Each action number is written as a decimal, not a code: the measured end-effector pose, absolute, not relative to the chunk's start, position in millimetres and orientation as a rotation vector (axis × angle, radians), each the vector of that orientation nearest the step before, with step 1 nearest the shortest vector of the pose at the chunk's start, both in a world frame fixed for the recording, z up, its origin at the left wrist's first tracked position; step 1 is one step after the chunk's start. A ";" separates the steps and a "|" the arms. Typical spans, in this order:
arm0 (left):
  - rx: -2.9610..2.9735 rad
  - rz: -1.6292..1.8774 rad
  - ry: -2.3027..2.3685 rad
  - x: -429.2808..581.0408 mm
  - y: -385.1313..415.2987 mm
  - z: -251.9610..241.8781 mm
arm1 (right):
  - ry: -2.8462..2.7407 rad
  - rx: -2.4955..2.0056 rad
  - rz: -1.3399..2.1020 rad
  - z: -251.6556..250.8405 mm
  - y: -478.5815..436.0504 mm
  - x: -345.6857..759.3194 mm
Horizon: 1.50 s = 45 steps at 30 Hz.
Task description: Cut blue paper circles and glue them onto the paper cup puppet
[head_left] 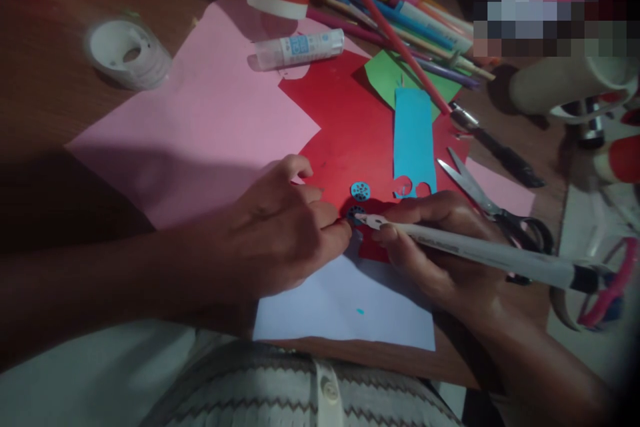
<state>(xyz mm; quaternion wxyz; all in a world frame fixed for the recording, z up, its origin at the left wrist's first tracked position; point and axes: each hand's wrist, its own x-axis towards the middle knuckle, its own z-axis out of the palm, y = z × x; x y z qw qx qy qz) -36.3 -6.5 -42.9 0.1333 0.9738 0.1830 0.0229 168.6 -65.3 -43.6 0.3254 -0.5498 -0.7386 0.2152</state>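
A roll of clear tape stands at the left of a wooden bench, beside pink paper. The left hand reaches in, its fingers curled and fingertips at the edge of the lower blue disc; whether its grip is pinching the disc cannot be told. That small round, densely marked in black, lies near the lower edge of a red sheet, just below a brighter blue disc dotted with dark, uneven spots. The tip of a slim white pen, black at its far end, meets the lower disc. Above the pen is a blue paper strip, its bottom edge bitten by two round cut-outs. The right hand has its grip closed around the pen's barrel, near black-handled scissors.
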 end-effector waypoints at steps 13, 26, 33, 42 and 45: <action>2.840 0.064 0.526 -35.5 -6.9 -44.7 | -1.896 -1.480 0.611 -45.3 -65.4 167.5; 2.842 0.012 0.499 -37.8 -5.3 -41.9 | -1.885 -1.460 0.608 -45.1 -63.8 167.0; 2.824 0.066 0.520 -37.0 -5.8 -43.6 | -1.882 -1.453 0.615 -44.9 -64.5 167.8; 2.834 -0.046 0.481 -37.7 -4.4 -39.8 | -1.885 -1.454 0.635 -45.5 -65.5 168.1; 2.848 -0.031 0.481 -37.7 -4.8 -40.7 | -1.830 -1.478 0.663 -46.1 -67.0 167.8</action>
